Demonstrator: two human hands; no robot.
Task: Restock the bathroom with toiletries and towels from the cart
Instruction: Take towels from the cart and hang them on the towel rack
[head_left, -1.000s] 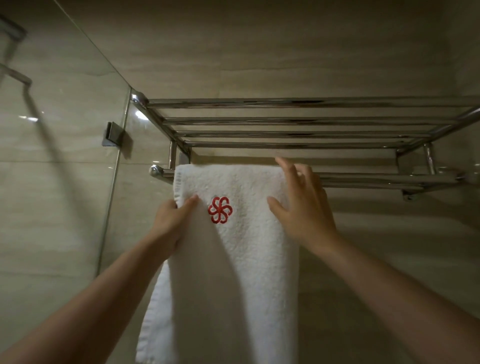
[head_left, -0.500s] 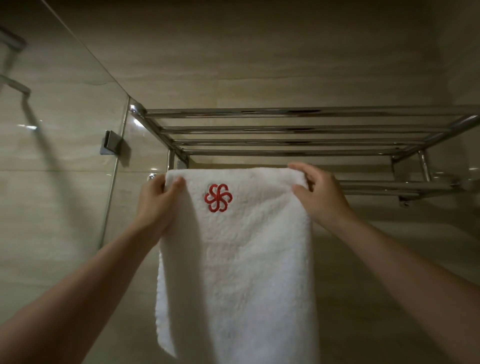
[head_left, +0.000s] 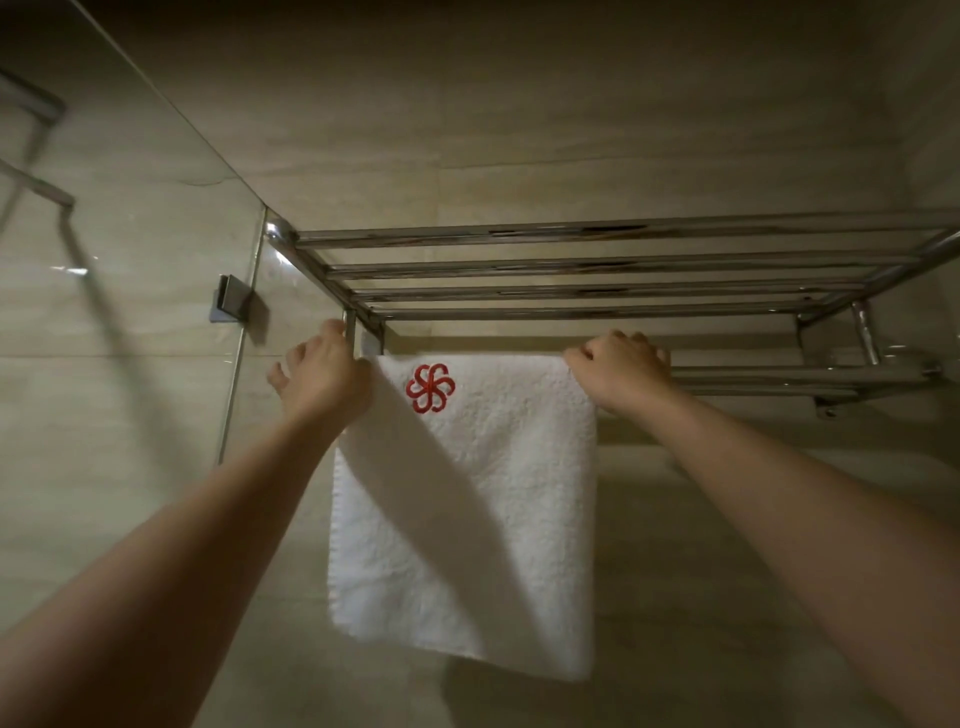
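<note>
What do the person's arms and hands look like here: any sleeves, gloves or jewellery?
Both forearms are bare to the frame edge, with no sleeve in view. The left hand and right hand wear no gloves. No watch, bracelet or ring shows on the visible parts, though the fingers are partly hidden.

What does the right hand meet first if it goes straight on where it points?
The right hand grips the towel at its top edge over the rail, so those come first. Beyond them, likely the tiled wall behind the rail; depth is unclear.
</note>
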